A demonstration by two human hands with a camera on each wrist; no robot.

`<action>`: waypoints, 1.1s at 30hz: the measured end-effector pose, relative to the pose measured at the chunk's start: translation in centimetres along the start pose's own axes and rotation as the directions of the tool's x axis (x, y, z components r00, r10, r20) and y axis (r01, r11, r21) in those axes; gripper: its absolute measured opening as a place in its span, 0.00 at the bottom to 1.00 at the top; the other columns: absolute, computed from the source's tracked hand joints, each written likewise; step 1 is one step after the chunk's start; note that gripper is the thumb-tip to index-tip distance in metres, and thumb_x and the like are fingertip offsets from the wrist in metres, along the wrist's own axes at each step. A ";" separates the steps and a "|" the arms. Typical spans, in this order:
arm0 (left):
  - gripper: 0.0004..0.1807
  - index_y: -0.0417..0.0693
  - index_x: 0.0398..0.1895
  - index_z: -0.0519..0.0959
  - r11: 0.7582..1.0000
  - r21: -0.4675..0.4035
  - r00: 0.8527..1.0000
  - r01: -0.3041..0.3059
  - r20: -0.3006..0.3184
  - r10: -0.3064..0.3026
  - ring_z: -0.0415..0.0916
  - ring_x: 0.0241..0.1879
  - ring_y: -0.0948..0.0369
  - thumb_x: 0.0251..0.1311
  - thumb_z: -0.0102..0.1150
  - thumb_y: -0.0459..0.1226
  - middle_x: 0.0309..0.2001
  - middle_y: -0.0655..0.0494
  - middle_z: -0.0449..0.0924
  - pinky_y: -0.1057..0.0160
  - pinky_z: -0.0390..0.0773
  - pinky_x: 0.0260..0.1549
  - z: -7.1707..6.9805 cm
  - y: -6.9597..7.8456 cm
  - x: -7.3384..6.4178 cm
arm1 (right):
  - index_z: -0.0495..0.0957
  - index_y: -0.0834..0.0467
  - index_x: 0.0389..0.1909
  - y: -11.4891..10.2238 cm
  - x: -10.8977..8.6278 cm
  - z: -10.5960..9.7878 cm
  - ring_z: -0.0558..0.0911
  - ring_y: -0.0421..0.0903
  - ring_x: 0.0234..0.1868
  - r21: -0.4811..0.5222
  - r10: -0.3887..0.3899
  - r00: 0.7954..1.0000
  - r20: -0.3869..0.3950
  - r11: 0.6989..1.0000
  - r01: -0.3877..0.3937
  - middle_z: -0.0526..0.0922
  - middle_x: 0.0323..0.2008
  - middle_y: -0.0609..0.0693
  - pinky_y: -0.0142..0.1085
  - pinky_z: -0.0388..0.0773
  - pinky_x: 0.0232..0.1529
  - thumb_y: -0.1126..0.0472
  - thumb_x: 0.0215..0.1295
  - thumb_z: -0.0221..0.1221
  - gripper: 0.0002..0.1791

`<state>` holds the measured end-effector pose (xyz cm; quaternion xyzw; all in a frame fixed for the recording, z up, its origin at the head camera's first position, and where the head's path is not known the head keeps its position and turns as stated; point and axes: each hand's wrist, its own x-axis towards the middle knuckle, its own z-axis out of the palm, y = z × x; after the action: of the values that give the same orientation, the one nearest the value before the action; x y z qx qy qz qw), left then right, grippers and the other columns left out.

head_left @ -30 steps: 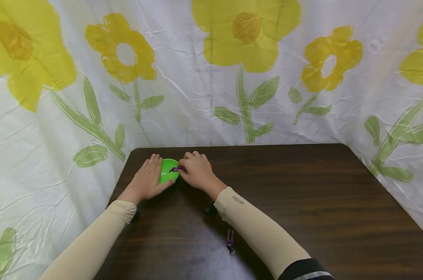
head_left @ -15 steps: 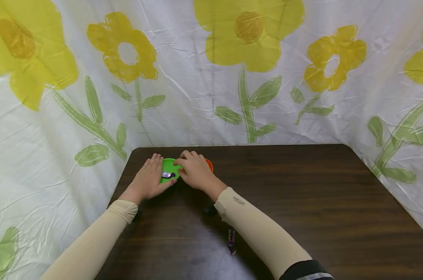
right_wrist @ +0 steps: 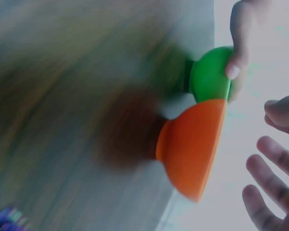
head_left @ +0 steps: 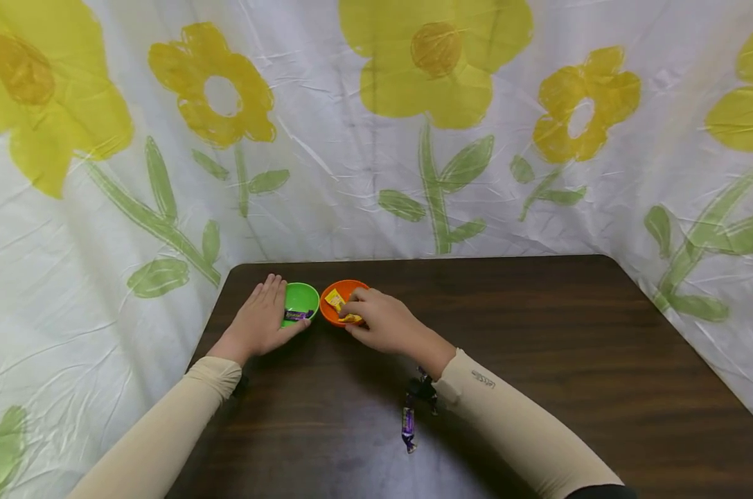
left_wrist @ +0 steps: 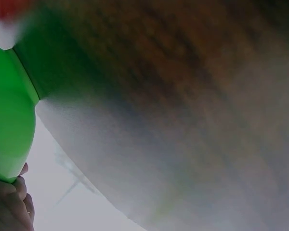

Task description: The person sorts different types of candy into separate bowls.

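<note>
My left hand (head_left: 256,321) lies along the left side of a small green bowl (head_left: 303,294), fingers straight, thumb along the near rim. In the right wrist view that thumb (right_wrist: 234,67) touches the outside of the green bowl (right_wrist: 209,79). A purple-wrapped candy (head_left: 298,315) lies inside. Right beside it stands an orange bowl (head_left: 343,285) with yellow-wrapped candies (head_left: 335,300) in it. My right hand (head_left: 382,319) is over the orange bowl's right side. Its fingers (right_wrist: 267,175) are spread and hold nothing in the right wrist view.
A purple-wrapped candy (head_left: 409,430) lies on the dark wooden table (head_left: 538,346), nearer the front. More purple wrapping (head_left: 422,373) shows beside the right wrist, partly hidden by a dark wrist device (head_left: 421,391). A flowered white curtain (head_left: 326,208) hangs behind the table.
My right hand has let the purple candy drop into the green bowl and moved right, uncovering the orange bowl and its yellow candies. My left hand has stayed at the green bowl.
</note>
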<state>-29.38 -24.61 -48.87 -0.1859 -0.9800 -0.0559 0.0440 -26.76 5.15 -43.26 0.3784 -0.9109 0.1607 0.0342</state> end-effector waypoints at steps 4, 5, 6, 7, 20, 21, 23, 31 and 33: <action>0.58 0.22 0.80 0.53 1.000 0.000 1.000 -0.004 -0.004 0.004 0.47 0.84 0.34 0.72 0.49 0.67 0.81 0.25 0.53 0.38 0.50 0.83 0.0 0.0 0.1 | 0.88 0.49 0.54 0.4 -2.3 -0.5 0.78 0.40 0.41 0.056 0.005 0.998 0.056 0.998 -0.008 0.82 0.47 0.45 0.35 0.81 0.43 0.55 0.73 0.67 0.12; 0.58 0.22 0.80 0.53 1.000 0.002 1.000 -0.003 -0.004 0.003 0.47 0.84 0.34 0.72 0.49 0.67 0.81 0.25 0.53 0.38 0.50 0.83 -0.1 0.0 0.0 | 0.88 0.49 0.54 0.4 -2.8 -0.5 0.79 0.40 0.42 0.070 0.008 0.998 0.069 0.997 -0.013 0.82 0.48 0.45 0.36 0.82 0.44 0.55 0.74 0.67 0.12; 0.58 0.22 0.80 0.53 1.000 0.006 1.000 -0.002 -0.001 0.002 0.47 0.84 0.33 0.72 0.48 0.67 0.81 0.25 0.53 0.38 0.50 0.83 -0.1 0.0 0.1 | 0.88 0.50 0.54 0.5 -3.4 -0.5 0.79 0.39 0.41 0.081 0.013 0.997 0.079 0.997 -0.020 0.82 0.48 0.44 0.35 0.82 0.43 0.55 0.74 0.67 0.12; 0.58 0.22 0.80 0.53 1.000 0.009 1.000 -0.001 0.000 0.001 0.47 0.84 0.33 0.72 0.48 0.67 0.81 0.25 0.53 0.38 0.50 0.83 -0.1 0.0 0.1 | 0.88 0.51 0.54 0.6 -3.9 -0.5 0.80 0.39 0.41 0.088 0.020 0.996 0.087 0.996 -0.028 0.82 0.48 0.45 0.35 0.82 0.43 0.55 0.74 0.67 0.12; 0.58 0.22 0.80 0.54 1.000 0.009 1.000 0.001 -0.009 -0.001 0.47 0.84 0.34 0.71 0.49 0.67 0.81 0.25 0.53 0.38 0.50 0.83 0.1 0.1 0.0 | 0.87 0.50 0.45 1.6 -10.6 -0.1 0.79 0.37 0.34 0.089 0.136 0.984 0.113 0.985 -0.146 0.81 0.39 0.43 0.32 0.78 0.32 0.52 0.72 0.68 0.08; 0.58 0.22 0.80 0.54 1.000 0.011 1.000 0.001 -0.009 -0.001 0.47 0.84 0.34 0.72 0.49 0.67 0.81 0.25 0.53 0.38 0.50 0.83 0.1 0.2 0.0 | 0.87 0.50 0.43 1.7 -11.0 -0.1 0.78 0.36 0.33 0.088 0.147 0.983 0.113 0.984 -0.157 0.81 0.38 0.42 0.31 0.77 0.31 0.52 0.72 0.68 0.07; 0.58 0.22 0.80 0.53 1.000 0.015 1.000 0.004 -0.003 -0.004 0.47 0.84 0.34 0.72 0.49 0.67 0.81 0.25 0.53 0.38 0.50 0.83 0.1 0.2 0.0 | 0.85 0.49 0.39 1.9 -11.6 -0.1 0.75 0.35 0.31 0.087 0.164 0.980 0.113 0.981 -0.174 0.80 0.35 0.41 0.31 0.75 0.30 0.52 0.71 0.69 0.05; 0.58 0.22 0.80 0.52 1.000 0.011 1.000 0.007 0.014 -0.007 0.46 0.84 0.34 0.72 0.48 0.67 0.82 0.25 0.51 0.37 0.48 0.83 0.1 0.0 0.1 | 0.80 0.47 0.32 2.1 -13.5 -0.2 0.71 0.34 0.26 0.055 0.214 0.969 0.122 0.974 -0.221 0.75 0.30 0.39 0.31 0.70 0.25 0.52 0.70 0.69 0.09; 0.59 0.22 0.80 0.52 1.000 0.012 1.000 0.006 0.015 -0.006 0.46 0.84 0.33 0.72 0.48 0.67 0.82 0.25 0.51 0.37 0.48 0.83 0.1 0.0 0.1 | 0.79 0.47 0.30 2.1 -13.9 -0.3 0.69 0.34 0.25 0.049 0.223 0.967 0.126 0.972 -0.231 0.74 0.28 0.39 0.31 0.68 0.24 0.52 0.69 0.69 0.11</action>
<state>-29.46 -24.53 -49.01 -0.1831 -0.9812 -0.0489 0.0378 -18.39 16.07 -46.08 0.2814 -0.9432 0.1693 -0.0509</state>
